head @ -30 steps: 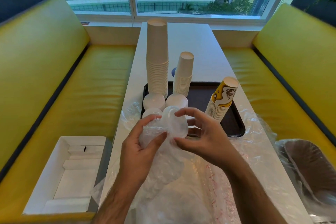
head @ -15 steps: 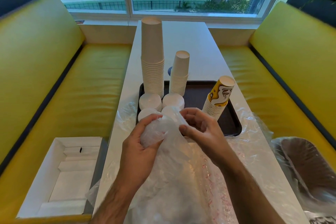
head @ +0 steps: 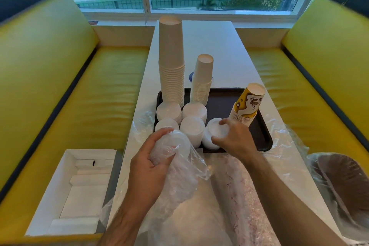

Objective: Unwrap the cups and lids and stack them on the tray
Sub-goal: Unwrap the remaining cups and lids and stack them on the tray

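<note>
Item 1: a black tray is set on a white table, between two yellow benches.

Item 2: a tall stack of white cups, upside down, is stood at the tray's far left corner; a shorter white stack is placed just beside it on the right.

Item 3: a stack of yellow printed cups, tilted to the right, is kept near the tray's right edge.

Item 4: four piles of white lids are grouped on the near left part of the tray, in front of the white cup stacks.

Item 5: a further pile of lids is gripped from above by the right hand, fingers curled round its rim, on the tray's near edge beside the other piles.

Item 6: a clear plastic wrapper with lids visible inside is grasped by the left hand, thumb and fingers closed round its top, just short of the tray.

Item 7: loose clear plastic sheeting is spread across the near table.

Item 8: an open white box is laid on the left bench.

Item 9: brown items in a clear bag are seen at the right; what they are cannot be told
</note>
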A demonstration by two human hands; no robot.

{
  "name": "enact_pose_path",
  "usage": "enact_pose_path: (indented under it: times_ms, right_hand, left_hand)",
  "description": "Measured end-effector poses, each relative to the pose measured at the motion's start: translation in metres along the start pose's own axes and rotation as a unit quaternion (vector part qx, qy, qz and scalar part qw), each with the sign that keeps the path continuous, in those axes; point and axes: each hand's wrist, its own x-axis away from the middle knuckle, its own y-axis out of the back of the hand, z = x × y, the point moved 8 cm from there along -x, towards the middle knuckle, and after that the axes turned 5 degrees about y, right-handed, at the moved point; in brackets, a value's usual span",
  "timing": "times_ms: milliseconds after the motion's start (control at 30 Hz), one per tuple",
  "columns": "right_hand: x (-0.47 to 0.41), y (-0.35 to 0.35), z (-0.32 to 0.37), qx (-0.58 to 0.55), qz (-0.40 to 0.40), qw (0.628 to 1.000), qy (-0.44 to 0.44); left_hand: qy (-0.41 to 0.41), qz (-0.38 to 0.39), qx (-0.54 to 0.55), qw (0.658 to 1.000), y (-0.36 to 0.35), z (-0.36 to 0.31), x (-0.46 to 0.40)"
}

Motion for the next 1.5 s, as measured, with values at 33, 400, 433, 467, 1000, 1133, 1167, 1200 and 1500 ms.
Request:
enact_pose_path:
  times_ms: [33, 400, 433, 467, 1000, 1133, 1167, 1200, 1500]
  right_hand:
    - [-0.003, -0.004, -0.002, 0.009, 0.008, 1.000, 0.003]
    - [-0.019, -0.026, -0.012, 0.019, 0.074, 0.997, 0.001]
    - [-0.019, -0.027, -0.012, 0.019, 0.080, 0.997, -0.001]
    - [-0.018, -0.028, -0.012, 0.019, 0.083, 0.996, -0.001]
    - [-0.013, -0.031, -0.008, 0.010, 0.066, 0.998, -0.002]
    - [-0.009, -0.029, -0.004, 0.007, 0.070, 0.998, 0.002]
    - [-0.007, -0.025, -0.002, 0.005, 0.069, 0.998, 0.004]
    - [-0.005, -0.019, 0.001, 0.005, 0.063, 0.998, 0.009]
    - [0.047, 0.050, 0.118, -0.181, 0.010, 0.968, 0.173]
  left_hand:
    - [0.000, -0.002, -0.001, 1.000, 0.001, 0.000, 0.000]
    - [-0.002, -0.020, -0.005, 1.000, 0.010, 0.002, -0.003]
    - [0.000, -0.020, -0.004, 1.000, 0.010, 0.003, -0.003]
    - [0.001, -0.020, -0.003, 1.000, 0.010, 0.003, -0.003]
    - [0.017, -0.009, -0.003, 1.000, 0.007, 0.007, -0.003]
    - [0.020, -0.013, 0.002, 1.000, 0.008, 0.008, -0.002]
    - [0.021, -0.013, 0.001, 1.000, 0.009, 0.008, -0.002]
    - [0.023, -0.012, -0.001, 1.000, 0.009, 0.009, -0.002]
    - [0.033, 0.003, -0.047, 0.998, 0.004, 0.005, -0.001]
